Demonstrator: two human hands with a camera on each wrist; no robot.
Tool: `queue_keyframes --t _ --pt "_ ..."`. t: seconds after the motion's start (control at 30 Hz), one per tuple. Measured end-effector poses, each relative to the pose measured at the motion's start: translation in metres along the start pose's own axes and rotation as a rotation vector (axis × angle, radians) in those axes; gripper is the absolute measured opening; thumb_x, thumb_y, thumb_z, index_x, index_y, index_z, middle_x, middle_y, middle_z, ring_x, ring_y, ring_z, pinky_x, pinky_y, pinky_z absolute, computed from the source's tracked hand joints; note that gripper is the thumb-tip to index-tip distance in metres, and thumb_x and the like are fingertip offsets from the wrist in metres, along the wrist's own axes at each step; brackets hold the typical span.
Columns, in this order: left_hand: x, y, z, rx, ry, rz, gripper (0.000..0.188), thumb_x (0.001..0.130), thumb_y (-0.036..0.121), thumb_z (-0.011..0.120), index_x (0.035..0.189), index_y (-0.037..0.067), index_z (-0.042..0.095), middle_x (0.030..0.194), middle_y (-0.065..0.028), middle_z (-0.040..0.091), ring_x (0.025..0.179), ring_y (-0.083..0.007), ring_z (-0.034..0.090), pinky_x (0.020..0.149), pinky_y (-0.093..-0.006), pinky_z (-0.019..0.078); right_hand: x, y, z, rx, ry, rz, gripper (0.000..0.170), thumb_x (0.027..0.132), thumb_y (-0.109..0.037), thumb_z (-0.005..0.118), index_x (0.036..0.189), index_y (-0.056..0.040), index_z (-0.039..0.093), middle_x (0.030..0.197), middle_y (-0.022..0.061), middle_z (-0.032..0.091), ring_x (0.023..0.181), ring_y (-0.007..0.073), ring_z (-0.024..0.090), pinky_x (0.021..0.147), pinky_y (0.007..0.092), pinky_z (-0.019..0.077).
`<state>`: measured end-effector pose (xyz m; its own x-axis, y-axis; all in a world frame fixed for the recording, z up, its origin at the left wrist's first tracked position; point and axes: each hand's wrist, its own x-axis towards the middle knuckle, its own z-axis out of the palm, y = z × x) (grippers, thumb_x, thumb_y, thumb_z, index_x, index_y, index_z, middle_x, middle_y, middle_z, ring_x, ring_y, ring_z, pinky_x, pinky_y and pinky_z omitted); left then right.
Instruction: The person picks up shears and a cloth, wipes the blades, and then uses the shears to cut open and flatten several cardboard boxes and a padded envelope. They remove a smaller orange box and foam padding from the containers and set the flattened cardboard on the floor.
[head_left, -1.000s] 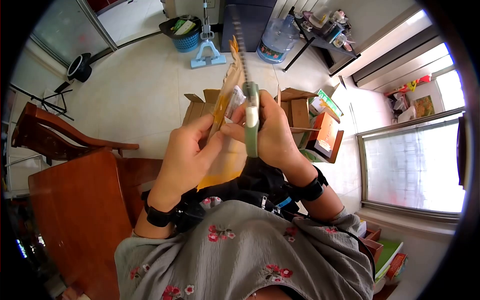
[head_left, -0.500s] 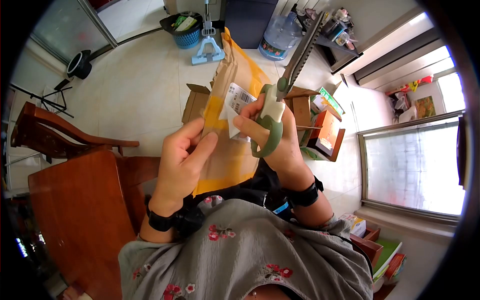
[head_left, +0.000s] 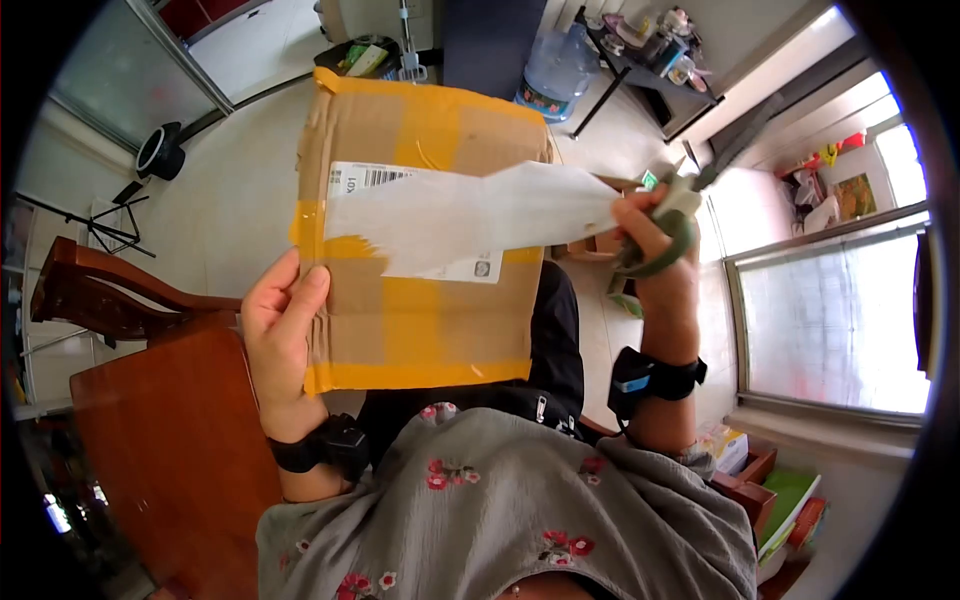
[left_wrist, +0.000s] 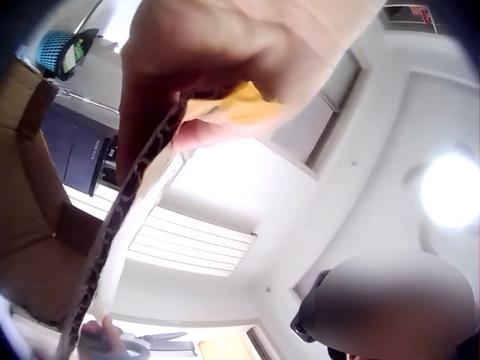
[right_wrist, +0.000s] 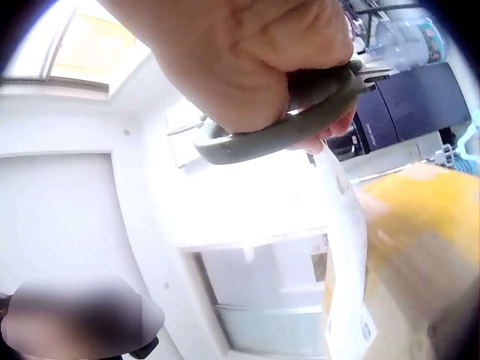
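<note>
A flat cardboard parcel [head_left: 470, 335] with bands of yellow tape faces up over the lap in the head view. My left hand [head_left: 283, 335] grips its left edge, thumb on the face. A white shipping label [head_left: 485, 270] with a barcode sits on the parcel, partly covered by its own lifted layer. My right hand [head_left: 660, 240] pinches the end of this white paper strip [head_left: 520, 205], stretched to the right above the face. The same hand holds green-handled scissors [head_left: 682, 200], blades pointing up and right; a green handle loop [right_wrist: 255, 146] crosses the fingers in the right wrist view.
A wooden table [head_left: 170, 430] and a chair [head_left: 120, 290] stand on the left. Behind the parcel are a water bottle [head_left: 553, 75] and a basket [head_left: 365, 58]. An open carton [left_wrist: 37, 180] shows in the left wrist view.
The parcel has turned from edge-on to face-up. My right hand has moved right with the scissors, peeling the label's top layer into a long strip. My left hand has moved left with the edge.
</note>
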<state>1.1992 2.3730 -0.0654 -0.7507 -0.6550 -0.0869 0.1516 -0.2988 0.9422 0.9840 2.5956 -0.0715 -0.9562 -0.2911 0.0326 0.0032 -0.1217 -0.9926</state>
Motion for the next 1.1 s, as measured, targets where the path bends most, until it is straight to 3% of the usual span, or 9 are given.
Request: queue_keyframes --t 0.13,0.17,0.4,0.53,0.67,0.9,1.03,1.07,1.1 --pt "0.021 -0.008 -0.018 0.082 0.428 0.082 0.018 0.093 0.01 0.055 0.102 -0.005 0.058 0.091 -0.0011 0.062 0.082 -0.0053 0.055 0.074 -0.0189 0.0438 0.026 -0.006 -0.033 -0.078 0.142 -0.187 0.017 0.076 -0.006 0.07 0.083 -0.0034 0.055 0.076 0.0049 0.058 0.06 0.0107 0.056 0.053 0.0209 0.0425" --pt "0.034 -0.011 -0.055 0.029 0.231 0.111 0.02 0.091 0.01 0.058 0.105 -0.004 0.058 0.094 -0.0026 0.063 0.085 -0.0065 0.057 0.077 -0.0198 0.0446 0.03 -0.014 -0.04 -0.046 0.211 -0.147 0.018 0.077 -0.006 0.07 0.084 -0.0037 0.054 0.076 0.005 0.058 0.061 0.0106 0.055 0.054 0.0219 0.0441" --pt "0.093 -0.055 -0.017 0.237 0.21 0.369 0.04 0.092 0.006 0.053 0.131 0.002 0.046 0.104 -0.0087 0.062 0.091 -0.0096 0.057 0.083 -0.0224 0.0439 0.059 0.002 -0.031 -0.209 0.019 -0.06 0.025 0.076 -0.009 0.073 0.087 -0.004 0.051 0.076 0.0022 0.059 0.063 0.0078 0.054 0.053 0.0219 0.0429" --pt "0.122 -0.088 0.015 0.684 -0.05 0.412 0.032 0.09 -0.003 0.045 0.119 0.002 0.058 0.108 -0.0071 0.064 0.092 -0.0131 0.058 0.084 -0.0245 0.0451 0.072 0.018 -0.011 -0.193 -0.132 0.064 0.028 0.074 -0.01 0.075 0.086 -0.0014 0.051 0.079 0.0082 0.063 0.066 0.0115 0.058 0.058 0.0241 0.0469" --pt "0.148 -0.155 0.043 0.71 -0.168 0.391 0.024 0.091 0.0 0.045 0.108 0.0 0.063 0.098 -0.0069 0.066 0.087 -0.0128 0.058 0.081 -0.0242 0.0455 0.087 0.051 0.012 -0.148 -0.203 0.111 0.029 0.073 -0.01 0.075 0.088 0.0 0.052 0.078 0.0085 0.063 0.066 0.0124 0.059 0.058 0.024 0.0473" --pt "0.216 -0.2 0.086 0.393 -0.236 -0.174 0.027 0.09 0.023 0.064 0.103 -0.001 0.064 0.087 -0.0002 0.061 0.077 -0.0062 0.051 0.07 -0.021 0.0431 0.17 0.147 0.031 -0.358 -0.308 0.154 0.028 0.072 -0.007 0.079 0.084 -0.0021 0.054 0.078 0.0043 0.062 0.07 0.0093 0.058 0.063 0.0233 0.0475" --pt "0.293 -0.266 0.1 0.425 -0.2 -0.159 0.018 0.089 0.017 0.065 0.092 0.0 0.065 0.069 0.0049 0.056 0.059 -0.0024 0.045 0.053 -0.0196 0.0366 0.234 0.22 0.039 -0.426 -0.35 0.188 0.028 0.072 -0.009 0.079 0.085 -0.0021 0.055 0.076 0.0017 0.061 0.069 0.0069 0.053 0.062 0.0235 0.0454" --pt "0.31 -0.269 0.107 0.495 -0.177 -0.286 0.014 0.088 0.014 0.063 0.093 0.001 0.065 0.07 0.0035 0.057 0.061 -0.0029 0.046 0.055 -0.0196 0.0379 0.255 0.246 0.037 -0.459 -0.365 0.208 0.029 0.072 -0.008 0.079 0.087 -0.002 0.054 0.076 0.0018 0.061 0.069 0.007 0.053 0.062 0.0235 0.0454" --pt "0.331 -0.295 0.107 0.516 -0.191 -0.205 0.013 0.088 0.013 0.062 0.092 0.001 0.065 0.071 0.0029 0.057 0.062 -0.0032 0.047 0.056 -0.0195 0.0386 0.274 0.277 0.034 -0.471 -0.368 0.254 0.034 0.072 -0.008 0.079 0.093 -0.0013 0.053 0.078 0.0024 0.062 0.072 0.0078 0.055 0.064 0.0233 0.0461"
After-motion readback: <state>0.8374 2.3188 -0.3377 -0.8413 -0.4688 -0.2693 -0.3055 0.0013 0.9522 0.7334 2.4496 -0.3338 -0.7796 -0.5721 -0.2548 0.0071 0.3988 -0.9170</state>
